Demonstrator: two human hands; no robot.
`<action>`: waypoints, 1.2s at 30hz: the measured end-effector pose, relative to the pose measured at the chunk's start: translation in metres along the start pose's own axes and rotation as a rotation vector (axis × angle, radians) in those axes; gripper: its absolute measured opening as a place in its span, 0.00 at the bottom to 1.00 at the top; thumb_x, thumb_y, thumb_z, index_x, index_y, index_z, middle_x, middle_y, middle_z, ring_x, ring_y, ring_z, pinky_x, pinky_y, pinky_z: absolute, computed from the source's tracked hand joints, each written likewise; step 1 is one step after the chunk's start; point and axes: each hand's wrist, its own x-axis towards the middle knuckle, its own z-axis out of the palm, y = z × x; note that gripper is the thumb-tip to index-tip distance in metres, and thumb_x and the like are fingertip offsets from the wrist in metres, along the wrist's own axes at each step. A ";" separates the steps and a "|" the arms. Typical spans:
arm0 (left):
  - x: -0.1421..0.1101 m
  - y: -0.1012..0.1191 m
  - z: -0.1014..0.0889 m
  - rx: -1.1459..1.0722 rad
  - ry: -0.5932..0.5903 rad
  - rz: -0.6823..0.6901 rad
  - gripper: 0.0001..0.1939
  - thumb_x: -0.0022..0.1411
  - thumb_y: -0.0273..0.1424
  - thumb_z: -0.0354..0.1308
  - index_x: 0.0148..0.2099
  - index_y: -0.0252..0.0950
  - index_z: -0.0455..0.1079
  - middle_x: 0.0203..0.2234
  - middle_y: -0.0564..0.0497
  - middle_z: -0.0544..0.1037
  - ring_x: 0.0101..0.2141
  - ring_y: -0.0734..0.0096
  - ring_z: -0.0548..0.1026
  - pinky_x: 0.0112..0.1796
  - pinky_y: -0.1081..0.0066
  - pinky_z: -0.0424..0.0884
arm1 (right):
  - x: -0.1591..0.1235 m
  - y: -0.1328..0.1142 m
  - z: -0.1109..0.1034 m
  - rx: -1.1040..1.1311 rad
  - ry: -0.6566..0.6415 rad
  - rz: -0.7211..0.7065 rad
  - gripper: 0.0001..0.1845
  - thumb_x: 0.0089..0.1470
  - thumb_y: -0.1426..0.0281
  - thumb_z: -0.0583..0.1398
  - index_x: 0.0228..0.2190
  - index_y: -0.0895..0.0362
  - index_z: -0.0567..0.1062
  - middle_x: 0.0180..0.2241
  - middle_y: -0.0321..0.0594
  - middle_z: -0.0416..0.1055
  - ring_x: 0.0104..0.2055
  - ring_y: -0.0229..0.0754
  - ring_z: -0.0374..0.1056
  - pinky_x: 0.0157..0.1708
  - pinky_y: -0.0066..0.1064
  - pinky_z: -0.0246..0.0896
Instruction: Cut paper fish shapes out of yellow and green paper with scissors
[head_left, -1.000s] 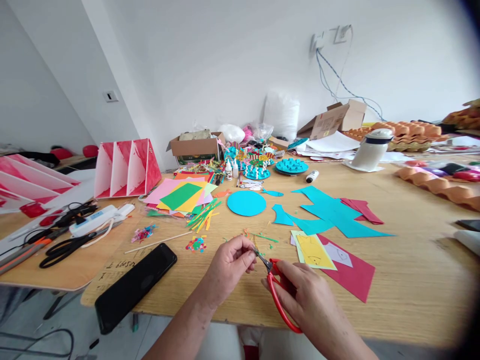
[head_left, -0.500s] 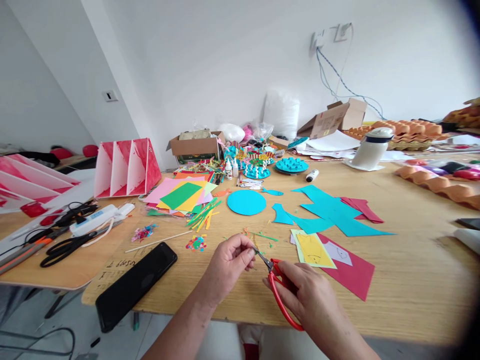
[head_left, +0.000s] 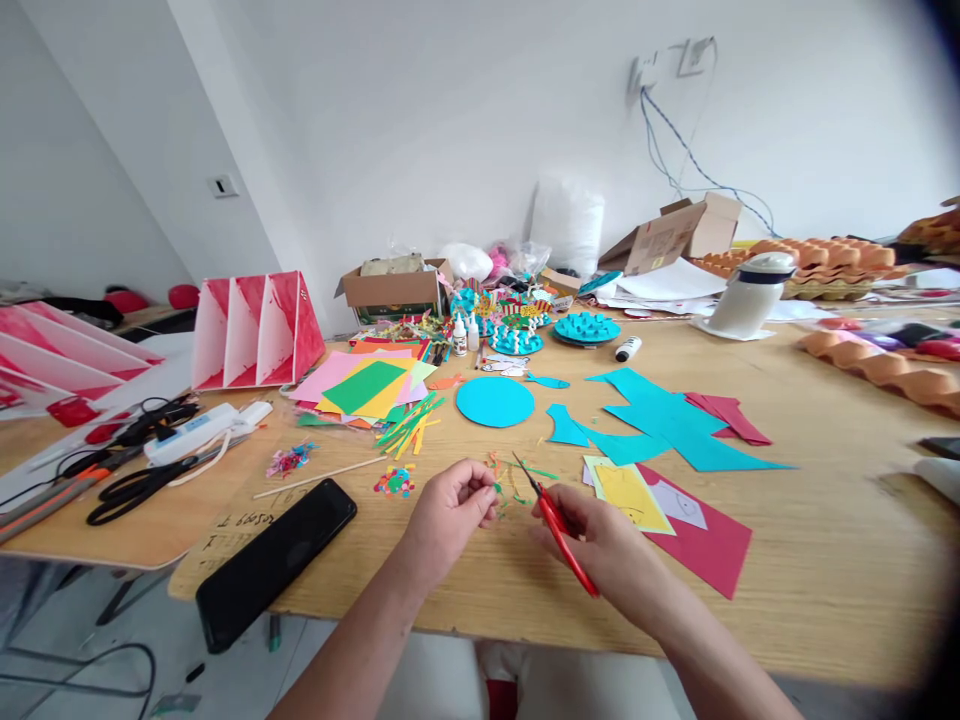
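Note:
Red-handled scissors [head_left: 559, 540] are in my right hand [head_left: 600, 535], their blades closed and pointing up and left over the table. My left hand [head_left: 457, 515] is closed, thumb against the fingers, just left of the blades. A speck of green shows at its fingertips, but what they pinch is too small to make out. Between and beyond my hands lie small green and orange paper scraps [head_left: 517, 480]. A blue paper circle [head_left: 495, 401] lies flat beyond them. Right of the scissors, a yellow sheet with a pencil drawing [head_left: 630, 498] overlaps a dark red sheet [head_left: 712, 550].
Blue paper offcuts [head_left: 660, 420] spread to the right. At the left are a black phone [head_left: 277, 560], a wooden stick [head_left: 319, 478], stacked coloured paper [head_left: 367, 390] and black scissors [head_left: 139, 490]. Glue bottles [head_left: 460, 335] and blue decorated discs [head_left: 586, 328] stand further back.
The scissors have closed and turned, and their tips have moved up, away from my left fingers. My left hand has shifted slightly left and stays closed.

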 end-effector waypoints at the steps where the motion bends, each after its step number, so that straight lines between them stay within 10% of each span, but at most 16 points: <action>1: 0.000 -0.001 -0.001 0.038 -0.006 0.016 0.01 0.51 0.28 0.52 0.29 0.35 0.63 0.19 0.57 0.67 0.23 0.76 0.67 0.25 0.76 0.62 | 0.004 0.000 0.000 0.020 0.021 -0.006 0.04 0.45 0.69 0.56 0.22 0.56 0.67 0.20 0.33 0.67 0.22 0.37 0.61 0.20 0.25 0.53; 19: 0.001 0.004 0.008 0.527 -0.034 0.207 0.09 0.53 0.22 0.49 0.30 0.36 0.70 0.27 0.49 0.76 0.28 0.67 0.71 0.30 0.72 0.63 | 0.018 -0.027 0.009 -0.215 0.158 -0.197 0.04 0.46 0.75 0.53 0.24 0.55 0.67 0.21 0.37 0.69 0.23 0.40 0.62 0.22 0.27 0.44; 36: 0.000 0.002 0.018 0.057 -0.161 0.038 0.06 0.56 0.32 0.50 0.32 0.34 0.63 0.23 0.54 0.67 0.25 0.75 0.67 0.26 0.76 0.64 | 0.015 -0.010 0.012 0.410 0.245 -0.052 0.04 0.44 0.69 0.54 0.26 0.55 0.63 0.21 0.33 0.64 0.24 0.37 0.62 0.22 0.26 0.59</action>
